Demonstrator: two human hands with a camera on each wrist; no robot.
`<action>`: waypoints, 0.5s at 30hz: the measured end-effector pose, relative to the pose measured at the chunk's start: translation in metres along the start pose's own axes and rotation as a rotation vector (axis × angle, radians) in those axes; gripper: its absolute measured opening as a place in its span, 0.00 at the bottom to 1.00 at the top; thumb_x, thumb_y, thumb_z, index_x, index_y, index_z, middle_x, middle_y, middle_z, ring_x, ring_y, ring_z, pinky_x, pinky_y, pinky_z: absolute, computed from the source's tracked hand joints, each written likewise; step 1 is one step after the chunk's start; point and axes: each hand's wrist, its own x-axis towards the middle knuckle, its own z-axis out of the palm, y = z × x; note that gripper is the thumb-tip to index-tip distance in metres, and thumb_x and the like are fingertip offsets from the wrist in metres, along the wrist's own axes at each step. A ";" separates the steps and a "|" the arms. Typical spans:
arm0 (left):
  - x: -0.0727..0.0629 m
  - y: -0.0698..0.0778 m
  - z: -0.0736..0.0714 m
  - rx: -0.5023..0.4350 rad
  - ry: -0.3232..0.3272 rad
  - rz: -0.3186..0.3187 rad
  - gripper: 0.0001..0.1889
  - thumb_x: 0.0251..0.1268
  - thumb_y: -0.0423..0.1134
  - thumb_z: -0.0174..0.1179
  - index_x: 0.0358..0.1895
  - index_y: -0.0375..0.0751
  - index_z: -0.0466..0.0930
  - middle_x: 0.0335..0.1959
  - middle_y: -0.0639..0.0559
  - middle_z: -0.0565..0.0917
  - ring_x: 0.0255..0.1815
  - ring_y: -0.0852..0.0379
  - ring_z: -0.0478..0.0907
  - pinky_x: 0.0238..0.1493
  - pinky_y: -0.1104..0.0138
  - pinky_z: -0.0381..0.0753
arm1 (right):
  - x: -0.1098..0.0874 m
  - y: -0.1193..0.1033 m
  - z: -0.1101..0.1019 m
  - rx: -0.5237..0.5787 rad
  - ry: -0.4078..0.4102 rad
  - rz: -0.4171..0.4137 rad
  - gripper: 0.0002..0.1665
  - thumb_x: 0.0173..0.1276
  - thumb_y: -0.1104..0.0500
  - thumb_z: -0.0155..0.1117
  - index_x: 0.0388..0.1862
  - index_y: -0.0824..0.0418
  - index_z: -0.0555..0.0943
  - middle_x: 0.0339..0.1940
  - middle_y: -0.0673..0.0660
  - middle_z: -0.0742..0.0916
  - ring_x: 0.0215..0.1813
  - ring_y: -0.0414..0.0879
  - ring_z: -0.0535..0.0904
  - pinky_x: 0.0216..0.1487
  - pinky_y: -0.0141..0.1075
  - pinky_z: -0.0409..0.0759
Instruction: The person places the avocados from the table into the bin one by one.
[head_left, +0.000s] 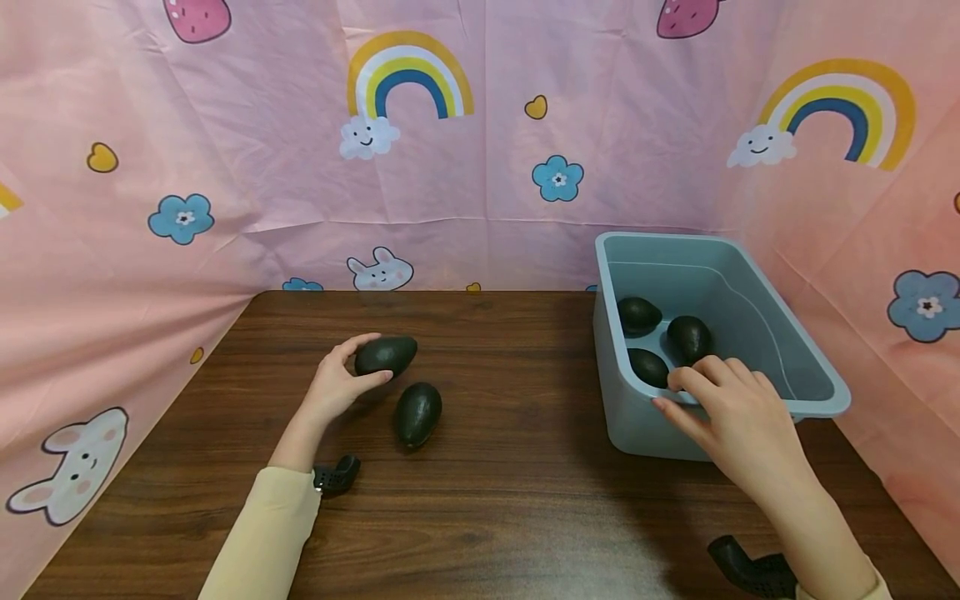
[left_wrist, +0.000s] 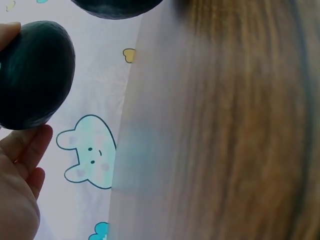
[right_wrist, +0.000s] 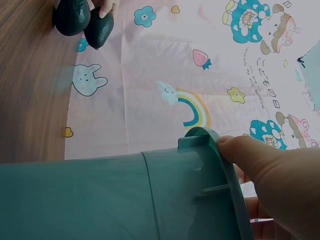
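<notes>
My left hand (head_left: 339,382) pinches a dark green avocado (head_left: 386,356) between thumb and fingers, and the same avocado (left_wrist: 36,75) fills the left side of the left wrist view. Just right of it, a second avocado (head_left: 418,414) lies on the wooden table. Over at the right, my right hand (head_left: 738,425) grips the near rim of a grey-blue plastic bin (head_left: 611,392), thumb outside and fingers over the edge. In the right wrist view the thumb (right_wrist: 245,150) presses on the bin's rim (right_wrist: 227,175). Inside the bin lie three avocados, one of them (head_left: 690,340) in the middle.
The brown wooden table (head_left: 480,517) ends at a pink patterned cloth (head_left: 480,183) hung behind and at both sides. The bin stands near the table's right side. Each wrist wears a black camera mount, like the one (head_left: 337,475) by the left sleeve.
</notes>
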 end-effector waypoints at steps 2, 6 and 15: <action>-0.001 0.001 0.000 0.005 0.008 0.002 0.39 0.52 0.52 0.72 0.69 0.52 0.68 0.66 0.38 0.64 0.61 0.38 0.62 0.53 0.42 0.66 | 0.000 0.000 0.000 0.001 0.004 -0.002 0.23 0.66 0.36 0.56 0.35 0.54 0.81 0.30 0.50 0.77 0.31 0.47 0.69 0.28 0.40 0.63; -0.002 0.005 0.000 0.007 0.025 0.014 0.38 0.52 0.51 0.72 0.68 0.52 0.68 0.64 0.39 0.66 0.60 0.39 0.63 0.52 0.43 0.66 | 0.000 0.001 0.000 0.003 0.008 -0.001 0.28 0.68 0.32 0.50 0.35 0.54 0.81 0.30 0.50 0.77 0.31 0.47 0.69 0.28 0.40 0.63; -0.003 0.014 0.000 0.021 0.046 0.065 0.37 0.51 0.49 0.73 0.67 0.49 0.70 0.62 0.41 0.69 0.64 0.38 0.60 0.55 0.39 0.62 | -0.001 0.000 -0.001 0.008 0.002 0.002 0.16 0.62 0.42 0.64 0.35 0.53 0.81 0.30 0.50 0.77 0.31 0.47 0.69 0.28 0.40 0.63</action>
